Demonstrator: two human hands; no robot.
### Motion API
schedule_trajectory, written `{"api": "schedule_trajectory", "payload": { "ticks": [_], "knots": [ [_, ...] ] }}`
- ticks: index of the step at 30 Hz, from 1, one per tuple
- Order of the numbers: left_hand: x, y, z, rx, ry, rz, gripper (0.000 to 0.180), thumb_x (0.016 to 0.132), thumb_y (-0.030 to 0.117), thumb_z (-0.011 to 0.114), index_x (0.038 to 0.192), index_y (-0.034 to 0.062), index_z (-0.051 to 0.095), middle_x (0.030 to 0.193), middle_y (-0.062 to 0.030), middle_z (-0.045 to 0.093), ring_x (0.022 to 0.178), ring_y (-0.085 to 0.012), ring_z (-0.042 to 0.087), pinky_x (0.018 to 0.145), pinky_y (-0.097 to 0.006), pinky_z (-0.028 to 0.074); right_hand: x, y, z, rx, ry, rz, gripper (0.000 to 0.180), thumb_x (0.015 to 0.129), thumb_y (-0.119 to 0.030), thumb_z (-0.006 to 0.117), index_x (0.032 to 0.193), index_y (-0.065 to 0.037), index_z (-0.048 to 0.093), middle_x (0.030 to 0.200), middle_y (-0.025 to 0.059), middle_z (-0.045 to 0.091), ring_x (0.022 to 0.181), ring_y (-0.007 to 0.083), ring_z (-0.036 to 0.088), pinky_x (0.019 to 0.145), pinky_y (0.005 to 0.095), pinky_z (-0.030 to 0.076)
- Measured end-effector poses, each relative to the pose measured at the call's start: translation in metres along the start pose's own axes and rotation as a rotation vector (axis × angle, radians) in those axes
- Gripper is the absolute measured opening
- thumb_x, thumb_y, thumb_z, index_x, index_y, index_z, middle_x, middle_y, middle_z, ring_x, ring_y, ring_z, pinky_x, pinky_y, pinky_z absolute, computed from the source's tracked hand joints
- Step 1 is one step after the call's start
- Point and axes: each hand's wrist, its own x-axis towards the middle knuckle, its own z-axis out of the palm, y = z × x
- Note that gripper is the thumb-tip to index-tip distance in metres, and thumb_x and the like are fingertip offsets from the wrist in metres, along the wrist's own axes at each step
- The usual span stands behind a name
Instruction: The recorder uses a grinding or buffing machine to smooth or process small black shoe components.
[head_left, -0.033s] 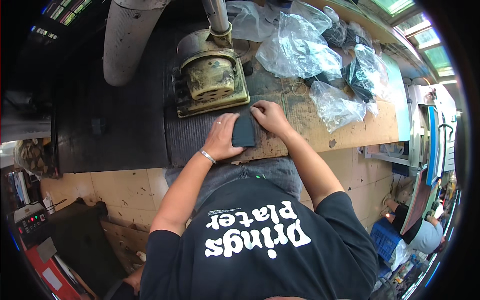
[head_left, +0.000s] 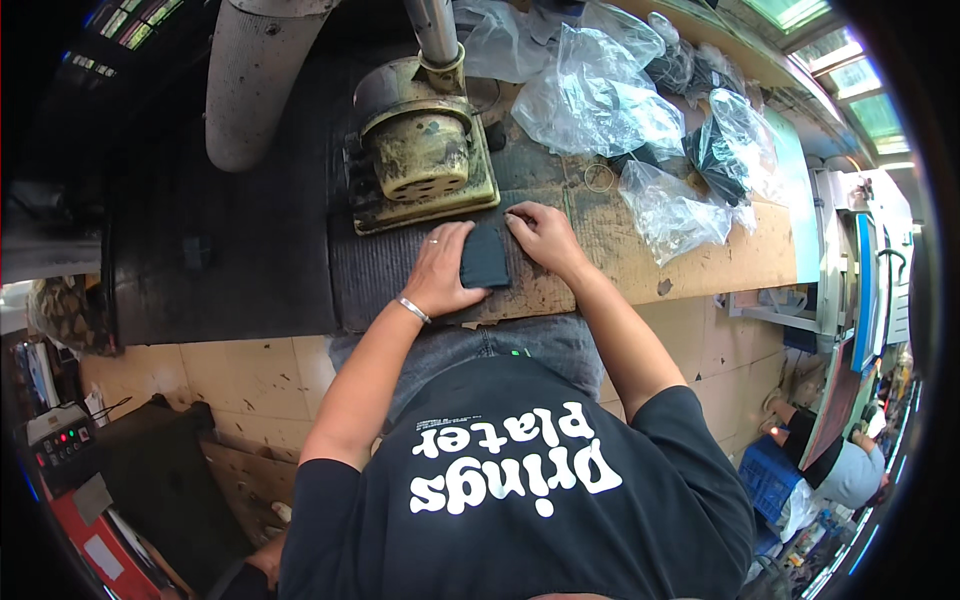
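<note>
Shirt: black with white lettering, seen from above; blue-grey jeans (head_left: 545, 340) show beyond its hem.
Left hand (head_left: 438, 268): fingers extended and thumb spread, lying around the left and near edges of the dark piece without closing over it; a metal bracelet (head_left: 414, 310) encircles the wrist.
Right hand (head_left: 545, 236): fingers curled, tips close to the far right corner of the dark piece; whether they pinch anything cannot be told.
Dark piece (head_left: 486, 256): flat, roughly rectangular, lying on the worktable (head_left: 725, 255) between the two hands, just on the near side of the machine.
Machine (head_left: 420, 150): stained, yellowish, with a round perforated housing on a rectangular base, a metal post rising from it.
Grey tube (head_left: 265, 80): thick, suspended left of the machine.
Plastic bags (head_left: 600, 105): clear, crumpled, heaped at the table's far right, some containing dark items.
</note>
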Motion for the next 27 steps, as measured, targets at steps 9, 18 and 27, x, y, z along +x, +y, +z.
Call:
{"api": "schedule_trajectory", "payload": {
  "ticks": [9, 18, 27],
  "knots": [
    [-0.008, 0.013, 0.014, 0.288, 0.017, 0.003, 0.095, 0.072, 0.026, 0.080, 0.147, -0.0024, 0.030, 0.153, -0.0192, 0.029, 0.142, -0.0366, 0.028, 0.116, -0.050, 0.025, -0.062, 0.009, 0.008, -0.141, -0.038, -0.519, 0.058, 0.086, -0.016, 0.067, 0.137, 0.003, 0.046, 0.137, 0.0219, 0.050, 0.124, 0.0385, 0.050, 0.105, 0.0432, 0.040],
    [-0.003, 0.021, 0.025, 0.243, -0.037, -0.134, 0.096, 0.079, 0.030, 0.070, 0.150, -0.0064, 0.017, 0.158, -0.0249, 0.013, 0.148, -0.0390, 0.011, 0.118, -0.055, 0.013, -0.071, 0.015, 0.023, -0.280, 0.030, -0.512, 0.057, 0.086, -0.015, 0.066, 0.138, 0.000, 0.046, 0.144, 0.0193, 0.046, 0.130, 0.0359, 0.045, 0.109, 0.0493, 0.034],
    [-0.004, 0.019, 0.025, 0.276, -0.027, -0.117, 0.096, 0.080, 0.034, 0.069, 0.150, -0.0067, 0.018, 0.158, -0.0243, 0.012, 0.148, -0.0382, 0.010, 0.118, -0.056, 0.012, -0.071, 0.013, 0.029, -0.348, 0.070, -0.500, 0.059, 0.084, -0.015, 0.067, 0.138, -0.002, 0.047, 0.144, 0.0174, 0.046, 0.132, 0.0327, 0.045, 0.111, 0.0490, 0.032]
  ]
}}
